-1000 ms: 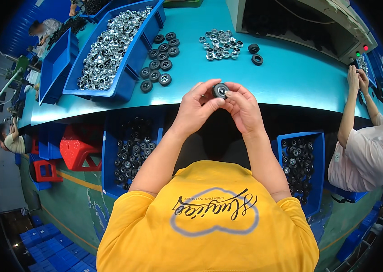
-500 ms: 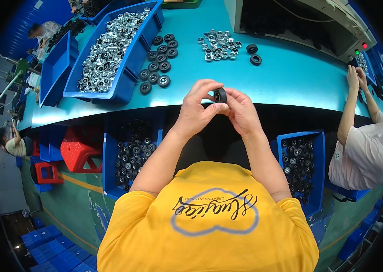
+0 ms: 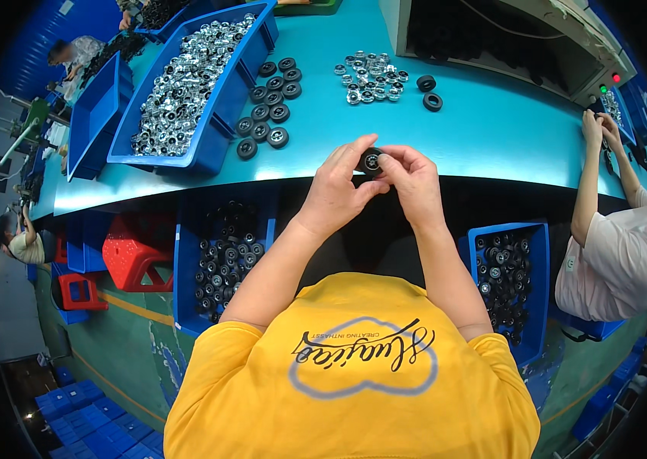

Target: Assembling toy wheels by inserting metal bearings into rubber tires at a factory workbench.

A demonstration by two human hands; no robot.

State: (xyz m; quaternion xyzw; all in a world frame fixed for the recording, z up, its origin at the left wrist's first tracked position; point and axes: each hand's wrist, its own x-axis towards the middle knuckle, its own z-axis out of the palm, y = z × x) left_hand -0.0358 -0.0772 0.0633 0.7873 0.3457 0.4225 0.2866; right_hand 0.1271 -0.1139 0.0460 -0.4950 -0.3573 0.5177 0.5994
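Just over the near edge of the blue-green tabletop (image 3: pixel 308 157), both hands close round one small black toy-like wheel (image 3: pixel 370 160) with a shiny hub. My left hand (image 3: pixel 338 183) grips its tyre between thumb and fingers. The fingers of my right hand (image 3: pixel 413 176) pinch its right side, the thumb against the hub face. The hub side is turned up toward me. Several black wheels (image 3: pixel 270 99) lie in a cluster to the left, and loose chrome hubs (image 3: pixel 370 75) stand farther back. Two black tyres (image 3: pixel 430 93) rest beside these hubs.
A big blue bin (image 3: pixel 208 134) full of chrome hubs stands at the left. Below the table edge, blue bins (image 3: pixel 186 268) (image 3: pixel 539 283) hold black wheels. A grey machine housing (image 3: pixel 484 65) fills the back right. Another person (image 3: pixel 614 252) works at the right; red stools (image 3: pixel 133 256) stand left.
The wheel has turned from nearly edge-on to show its hub face. My right thumb has shifted onto the hub, and my left fingers have tilted slightly.
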